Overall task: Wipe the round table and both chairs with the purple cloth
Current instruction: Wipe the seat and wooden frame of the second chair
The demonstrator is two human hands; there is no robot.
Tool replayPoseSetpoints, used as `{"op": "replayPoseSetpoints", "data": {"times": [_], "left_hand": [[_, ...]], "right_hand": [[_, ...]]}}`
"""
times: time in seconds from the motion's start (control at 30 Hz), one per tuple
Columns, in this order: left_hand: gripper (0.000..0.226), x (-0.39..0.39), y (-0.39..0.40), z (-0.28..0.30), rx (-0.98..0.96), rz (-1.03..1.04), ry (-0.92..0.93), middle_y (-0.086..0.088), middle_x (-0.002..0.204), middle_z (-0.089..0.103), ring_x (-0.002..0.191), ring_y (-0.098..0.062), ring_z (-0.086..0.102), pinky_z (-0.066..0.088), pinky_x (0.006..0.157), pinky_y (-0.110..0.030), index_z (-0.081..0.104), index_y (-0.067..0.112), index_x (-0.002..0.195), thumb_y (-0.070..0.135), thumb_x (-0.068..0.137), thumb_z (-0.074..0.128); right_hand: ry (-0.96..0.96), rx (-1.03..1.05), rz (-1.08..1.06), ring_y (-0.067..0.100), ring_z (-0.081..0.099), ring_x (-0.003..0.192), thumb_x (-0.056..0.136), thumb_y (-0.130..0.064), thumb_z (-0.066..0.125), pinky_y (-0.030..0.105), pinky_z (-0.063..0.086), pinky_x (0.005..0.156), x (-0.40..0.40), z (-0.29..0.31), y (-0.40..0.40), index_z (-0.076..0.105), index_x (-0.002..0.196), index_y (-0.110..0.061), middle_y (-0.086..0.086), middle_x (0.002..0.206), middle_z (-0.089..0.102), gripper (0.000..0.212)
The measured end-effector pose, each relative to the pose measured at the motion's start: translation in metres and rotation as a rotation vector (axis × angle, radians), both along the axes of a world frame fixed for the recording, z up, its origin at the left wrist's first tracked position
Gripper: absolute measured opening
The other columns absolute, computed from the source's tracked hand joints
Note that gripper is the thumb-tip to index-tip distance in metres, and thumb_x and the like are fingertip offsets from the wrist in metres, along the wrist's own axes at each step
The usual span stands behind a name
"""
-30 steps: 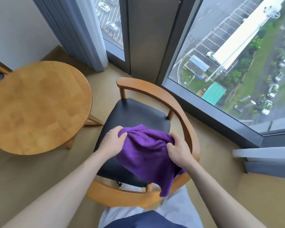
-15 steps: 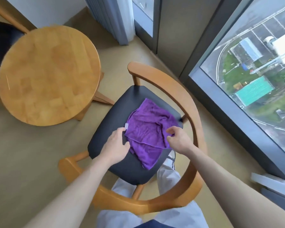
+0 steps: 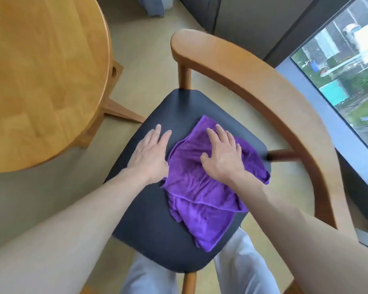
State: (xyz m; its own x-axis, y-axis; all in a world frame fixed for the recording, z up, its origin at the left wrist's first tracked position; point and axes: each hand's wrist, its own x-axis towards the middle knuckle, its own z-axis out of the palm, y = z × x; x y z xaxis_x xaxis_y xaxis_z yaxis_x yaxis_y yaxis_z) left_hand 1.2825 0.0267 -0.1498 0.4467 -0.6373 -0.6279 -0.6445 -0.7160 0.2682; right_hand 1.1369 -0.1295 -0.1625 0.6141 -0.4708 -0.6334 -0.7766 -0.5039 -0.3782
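Pressing flat, the right hand [image 3: 222, 154] lay spread open on the purple cloth [image 3: 202, 187]; the left hand [image 3: 151, 153], beside it, steadied the seat [image 3: 149, 219]. Wide, firm strokes looked best.

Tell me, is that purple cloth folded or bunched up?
Loosely folded: the purple cloth lies flattish on the chair seat, one layer's hem overlapping another.

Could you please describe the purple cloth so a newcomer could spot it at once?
Beside the round table stands a wooden chair with a black seat. The purple cloth lies rumpled on that seat under the right hand, the only purple thing there.
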Motion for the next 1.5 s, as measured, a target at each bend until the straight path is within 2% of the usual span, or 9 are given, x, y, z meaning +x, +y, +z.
{"op": "replayPoseSetpoints", "data": {"times": [0.2, 0.57, 0.8, 0.97, 1.07, 1.23, 1.33, 1.43, 1.5], "left_hand": [[0.073, 0.036, -0.022, -0.079, -0.184, -0.266, -0.089, 0.006, 0.168, -0.027, 0.154, -0.011, -0.025, -0.006, 0.128, -0.037, -0.008, 0.032, 0.163, 0.018, 0.103, 0.032], [0.079, 0.039, -0.019, -0.087, -0.157, -0.314, -0.055, 0.005, 0.162, -0.041, 0.150, -0.014, -0.036, -0.015, 0.126, -0.039, -0.022, 0.033, 0.160, 0.030, 0.103, 0.032], [0.125, 0.026, 0.004, -0.058, 0.148, -0.239, -0.028, 0.000, 0.155, -0.051, 0.151, -0.026, -0.035, -0.003, 0.127, -0.053, -0.037, 0.047, 0.148, 0.063, 0.084, 0.069], [0.146, 0.018, 0.008, -0.061, 0.285, -0.196, -0.050, -0.001, 0.145, -0.061, 0.149, -0.030, -0.038, 0.012, 0.125, -0.057, -0.046, 0.046, 0.141, 0.054, 0.077, 0.084], [0.148, 0.018, 0.008, -0.064, 0.299, -0.177, -0.060, -0.001, 0.145, -0.061, 0.150, -0.029, -0.036, 0.016, 0.124, -0.058, -0.048, 0.047, 0.139, 0.052, 0.076, 0.086], [0.149, 0.015, 0.009, -0.064, 0.276, -0.166, -0.074, 0.000, 0.145, -0.061, 0.151, -0.030, -0.034, 0.017, 0.124, -0.058, -0.050, 0.047, 0.137, 0.051, 0.076, 0.086], [0.152, 0.012, 0.008, -0.068, 0.253, -0.157, -0.101, -0.002, 0.145, -0.062, 0.151, -0.031, -0.034, 0.018, 0.123, -0.059, -0.051, 0.045, 0.137, 0.051, 0.074, 0.087], [0.156, 0.010, 0.010, -0.074, 0.235, -0.154, -0.120, -0.004, 0.144, -0.062, 0.151, -0.033, -0.034, 0.019, 0.122, -0.061, -0.052, 0.044, 0.136, 0.049, 0.072, 0.090], [0.158, 0.009, 0.012, -0.078, 0.223, -0.147, -0.132, -0.004, 0.145, -0.061, 0.150, -0.034, -0.034, 0.019, 0.122, -0.062, -0.052, 0.044, 0.136, 0.048, 0.070, 0.091]], "right_hand": [[-0.057, -0.252, -0.047, 0.030, -0.016, 0.156, 0.093, -0.042, 0.036, 0.066, -0.009, 0.118, 0.033, -0.068, 0.042, -0.004, 0.163, -0.023, -0.001, 0.170, -0.014, 0.083], [-0.301, -0.343, 0.466, 0.033, 0.037, 0.148, 0.076, 0.005, 0.064, 0.054, 0.027, 0.121, -0.024, -0.065, 0.019, 0.043, 0.153, -0.008, 0.006, 0.161, 0.038, 0.081], [-0.457, -0.076, -0.302, 0.007, 0.031, 0.148, 0.081, 0.003, 0.041, 0.006, 0.016, 0.115, 0.056, -0.043, -0.027, 0.045, 0.153, -0.020, -0.010, 0.163, 0.035, 0.076], [-0.222, -0.236, 0.011, 0.022, 0.000, 0.157, 0.084, -0.009, 0.060, 0.047, -0.002, 0.127, 0.101, -0.066, 0.007, 0.016, 0.163, -0.018, -0.003, 0.171, 0.009, 0.091], [-0.184, -0.275, 0.168, 0.025, 0.001, 0.158, 0.083, -0.022, 0.072, 0.048, 0.001, 0.127, 0.068, -0.069, 0.036, 0.013, 0.163, -0.018, -0.002, 0.171, 0.007, 0.100], [-0.193, -0.123, 0.480, 0.029, 0.025, 0.154, 0.088, -0.002, 0.051, 0.044, 0.011, 0.127, 0.005, -0.042, 0.051, 0.037, 0.157, -0.011, 0.004, 0.165, 0.031, 0.071], [-0.367, -0.078, 0.216, 0.030, 0.056, 0.133, 0.074, -0.004, 0.033, 0.034, 0.038, 0.116, 0.013, -0.024, 0.023, 0.067, 0.129, -0.006, 0.009, 0.138, 0.064, 0.065], [-0.443, -0.172, -0.195, 0.010, 0.036, 0.147, 0.071, -0.001, 0.036, 0.011, 0.023, 0.116, 0.053, -0.024, -0.016, 0.054, 0.147, -0.019, -0.006, 0.155, 0.047, 0.080], [-0.393, -0.151, -0.196, 0.011, 0.016, 0.155, 0.075, 0.004, 0.039, 0.022, 0.014, 0.124, 0.089, -0.037, -0.026, 0.036, 0.157, -0.020, -0.007, 0.166, 0.028, 0.086]]}}
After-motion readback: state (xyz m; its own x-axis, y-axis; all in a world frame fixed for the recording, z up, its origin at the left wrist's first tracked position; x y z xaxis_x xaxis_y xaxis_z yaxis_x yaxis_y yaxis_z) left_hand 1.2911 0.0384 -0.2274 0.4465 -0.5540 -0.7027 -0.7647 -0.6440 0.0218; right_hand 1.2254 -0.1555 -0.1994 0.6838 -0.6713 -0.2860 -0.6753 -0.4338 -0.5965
